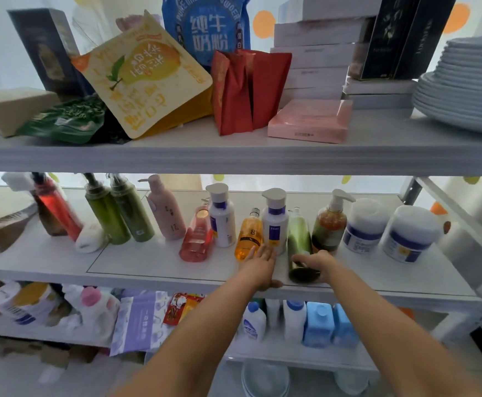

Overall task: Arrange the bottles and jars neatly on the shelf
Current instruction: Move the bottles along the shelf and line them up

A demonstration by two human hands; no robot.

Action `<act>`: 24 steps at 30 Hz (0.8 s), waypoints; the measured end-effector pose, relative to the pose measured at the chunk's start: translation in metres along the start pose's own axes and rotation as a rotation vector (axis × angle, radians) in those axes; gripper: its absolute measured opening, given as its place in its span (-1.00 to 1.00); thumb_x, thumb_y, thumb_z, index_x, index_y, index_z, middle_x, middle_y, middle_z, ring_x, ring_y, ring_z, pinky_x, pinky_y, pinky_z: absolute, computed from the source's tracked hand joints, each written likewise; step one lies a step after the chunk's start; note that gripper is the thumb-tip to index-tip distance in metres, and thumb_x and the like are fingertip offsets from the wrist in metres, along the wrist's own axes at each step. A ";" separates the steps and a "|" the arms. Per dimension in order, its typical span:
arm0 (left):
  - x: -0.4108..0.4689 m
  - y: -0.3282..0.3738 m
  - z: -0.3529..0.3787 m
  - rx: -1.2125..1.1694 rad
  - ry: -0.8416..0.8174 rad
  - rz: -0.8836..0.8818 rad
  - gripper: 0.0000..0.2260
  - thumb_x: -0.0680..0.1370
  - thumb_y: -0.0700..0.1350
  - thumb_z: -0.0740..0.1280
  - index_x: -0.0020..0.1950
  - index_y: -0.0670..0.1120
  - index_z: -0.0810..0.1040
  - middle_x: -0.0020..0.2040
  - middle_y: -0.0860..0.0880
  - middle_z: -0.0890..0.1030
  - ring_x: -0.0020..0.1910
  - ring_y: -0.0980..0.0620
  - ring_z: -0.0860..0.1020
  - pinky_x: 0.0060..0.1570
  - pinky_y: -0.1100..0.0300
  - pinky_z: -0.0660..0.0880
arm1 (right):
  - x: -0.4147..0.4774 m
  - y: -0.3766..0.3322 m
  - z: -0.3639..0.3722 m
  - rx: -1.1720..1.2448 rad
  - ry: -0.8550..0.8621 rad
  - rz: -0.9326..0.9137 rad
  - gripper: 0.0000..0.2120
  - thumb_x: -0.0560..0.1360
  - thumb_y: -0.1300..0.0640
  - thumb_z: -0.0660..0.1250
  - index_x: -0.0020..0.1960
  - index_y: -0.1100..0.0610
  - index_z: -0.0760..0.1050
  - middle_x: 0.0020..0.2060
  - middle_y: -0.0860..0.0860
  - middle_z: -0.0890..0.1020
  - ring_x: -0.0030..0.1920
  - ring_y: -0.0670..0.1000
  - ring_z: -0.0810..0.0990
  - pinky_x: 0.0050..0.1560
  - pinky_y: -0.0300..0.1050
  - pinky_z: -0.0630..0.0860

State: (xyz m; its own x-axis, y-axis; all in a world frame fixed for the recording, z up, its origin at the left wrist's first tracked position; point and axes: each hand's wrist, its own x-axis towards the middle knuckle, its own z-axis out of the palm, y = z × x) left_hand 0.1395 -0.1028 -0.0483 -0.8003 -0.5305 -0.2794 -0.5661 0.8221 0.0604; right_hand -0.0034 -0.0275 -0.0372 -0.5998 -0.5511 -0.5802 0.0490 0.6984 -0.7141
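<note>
In the head view, a green bottle [299, 242] is seen on the middle shelf [148, 262], with its dark base turned toward the camera near the front edge. Its base end is grasped by the right hand [317, 260], with the fingers curled over it. The left hand [258, 263] is laid flat on the shelf with straight fingers. Nothing is held by it, and its fingertips reach the foot of an orange bottle [248, 234].

The green bottle is closely hemmed in. A white bottle [275, 222] with a blue band is set just behind on its left, and a pump bottle [329, 224] is just beside it on its right. 2 white jars [363, 224] are placed further right. A pink-red bottle [197, 236] is seen left of the orange bottle.

On the upper shelf [234, 156], pouches and boxes are crowded beside a stack of plates [463, 81].
</note>
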 end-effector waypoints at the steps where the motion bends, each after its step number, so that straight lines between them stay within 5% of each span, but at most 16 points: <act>1: 0.001 0.002 -0.002 -0.042 0.011 -0.004 -0.33 0.58 0.06 0.23 0.55 -0.15 -0.02 0.57 -0.11 -0.06 0.55 -0.08 -0.09 0.50 -0.02 -0.06 | -0.002 0.003 -0.002 0.079 -0.027 0.019 -0.21 0.35 0.00 0.50 0.40 0.31 0.23 0.31 0.24 0.42 0.27 0.21 0.46 0.27 0.07 0.45; 4: 0.004 0.009 -0.005 -0.259 0.011 -0.053 -0.62 0.60 -0.12 0.21 0.41 -0.15 0.35 0.43 -0.16 0.35 0.39 -0.12 0.35 0.35 0.01 0.36 | -0.011 0.016 -0.004 0.387 -0.118 0.080 -0.45 0.41 0.04 0.45 0.25 0.34 0.39 0.06 0.27 0.57 0.05 0.18 0.58 0.15 0.13 0.53; 8: 0.004 0.020 -0.014 -0.833 0.013 -0.149 -0.72 0.63 -0.10 0.14 0.28 -0.18 0.45 0.21 -0.18 0.52 0.23 -0.14 0.48 0.26 0.02 0.43 | -0.039 0.036 -0.007 0.575 -0.227 0.009 -0.74 0.51 0.18 0.32 0.10 0.33 0.42 -0.09 0.26 0.59 -0.10 0.15 0.59 -0.23 -0.05 0.60; 12: 0.001 0.030 -0.021 -1.362 -0.127 -0.144 -0.56 0.60 0.08 0.20 0.33 -0.20 0.39 0.21 -0.15 0.53 0.20 -0.10 0.51 0.24 0.01 0.46 | -0.050 0.056 -0.011 0.599 -0.353 -0.116 -0.52 0.43 0.09 0.38 0.25 0.31 0.37 0.09 0.27 0.57 0.12 0.20 0.55 0.10 0.01 0.52; 15: 0.001 0.035 -0.022 -1.722 -0.165 -0.100 -0.55 0.56 -0.04 0.31 0.35 -0.26 0.34 0.20 -0.15 0.52 0.22 -0.12 0.50 0.26 0.00 0.46 | -0.050 0.068 -0.020 0.566 -0.458 -0.174 -0.16 0.06 -0.06 0.63 0.22 0.25 0.42 0.11 0.25 0.59 0.11 0.18 0.56 0.13 0.03 0.53; 24: -0.004 0.068 -0.005 -1.680 -0.031 -0.124 -0.51 0.40 -0.10 0.50 0.24 -0.15 0.40 0.17 -0.16 0.56 0.11 -0.08 0.56 0.07 0.10 0.53 | -0.055 0.077 -0.024 0.436 -0.401 -0.227 -0.01 0.03 -0.05 0.67 0.33 0.27 0.36 0.13 0.24 0.60 0.15 0.23 0.58 0.09 0.11 0.54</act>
State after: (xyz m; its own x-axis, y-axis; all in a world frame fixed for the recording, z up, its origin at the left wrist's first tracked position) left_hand 0.1033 -0.0458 -0.0380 -0.7454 -0.5501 -0.3765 -0.2063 -0.3467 0.9150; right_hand 0.0137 0.0677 -0.0508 -0.2920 -0.8508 -0.4370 0.3272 0.3404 -0.8815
